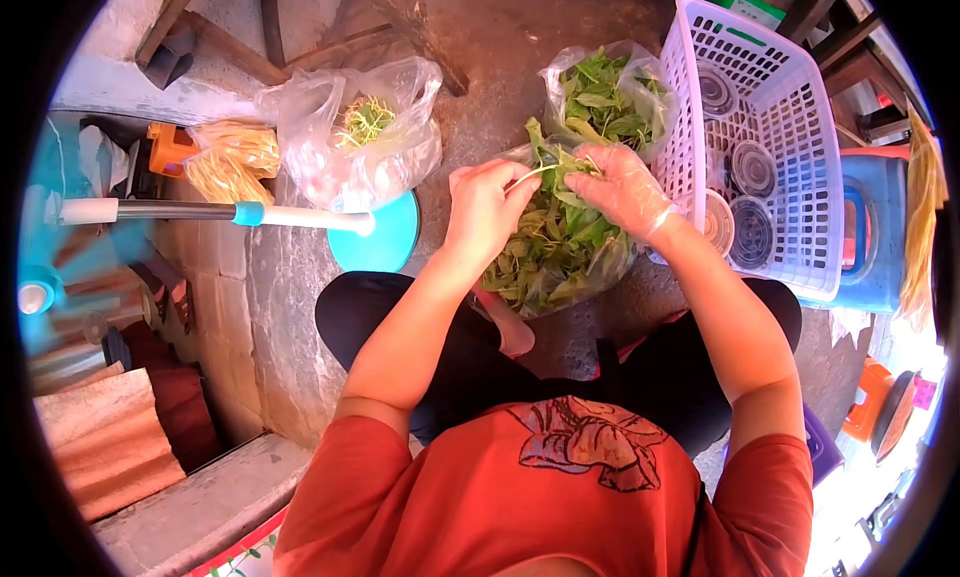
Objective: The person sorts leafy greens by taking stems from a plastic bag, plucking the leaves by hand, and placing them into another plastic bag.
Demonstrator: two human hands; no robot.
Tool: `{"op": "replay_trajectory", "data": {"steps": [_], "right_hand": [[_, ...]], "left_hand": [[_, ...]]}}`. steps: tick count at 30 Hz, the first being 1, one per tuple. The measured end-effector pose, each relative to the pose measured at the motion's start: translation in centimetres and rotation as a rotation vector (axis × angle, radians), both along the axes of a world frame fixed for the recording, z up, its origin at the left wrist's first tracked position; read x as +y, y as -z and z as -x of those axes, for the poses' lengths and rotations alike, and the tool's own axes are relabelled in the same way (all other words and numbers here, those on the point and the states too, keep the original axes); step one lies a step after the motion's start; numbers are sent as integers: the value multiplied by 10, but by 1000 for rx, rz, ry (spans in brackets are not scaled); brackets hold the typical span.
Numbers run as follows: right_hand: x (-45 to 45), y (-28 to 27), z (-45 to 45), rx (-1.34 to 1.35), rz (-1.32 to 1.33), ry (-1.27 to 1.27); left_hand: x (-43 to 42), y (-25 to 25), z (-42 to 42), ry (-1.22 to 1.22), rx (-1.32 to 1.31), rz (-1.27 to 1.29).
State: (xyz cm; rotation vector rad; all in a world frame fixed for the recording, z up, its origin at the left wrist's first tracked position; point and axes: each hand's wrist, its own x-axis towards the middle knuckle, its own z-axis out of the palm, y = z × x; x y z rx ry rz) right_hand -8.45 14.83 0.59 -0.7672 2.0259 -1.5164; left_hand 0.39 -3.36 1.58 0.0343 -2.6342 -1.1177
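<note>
Both of my hands are raised over an open plastic bag of leafy greens (pixel 560 252) between my knees. My left hand (pixel 487 207) pinches a pale green stem (pixel 532 172). Opposite it, my right hand (pixel 622 189), in a clear thin glove, has its fingers closed on the leafy part of the sprig. Just beyond my hands, a second clear bag holds more green leaves (pixel 612 102). To the left, thin pale stems (pixel 366 121) lie in another clear plastic bag (pixel 310 157).
At right a lilac plastic basket (pixel 690 107) holds round clear lids (pixel 753 167), beside a blue container (pixel 880 232). A fan with a round turquoise base (pixel 372 239) stands at left, near yellow plastic bags (pixel 232 162). Wooden legs (pixel 400 17) rise at the back.
</note>
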Motion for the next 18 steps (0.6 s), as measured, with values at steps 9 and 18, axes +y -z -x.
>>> {"op": "replay_trajectory", "data": {"steps": [9, 18], "right_hand": [[-2, -39, -11, 842, -187, -12], [-6, -16, -15, 989, -294, -41]], "left_hand": [[1, -2, -2, 60, -42, 53], [6, -7, -5, 96, -326, -291]]}}
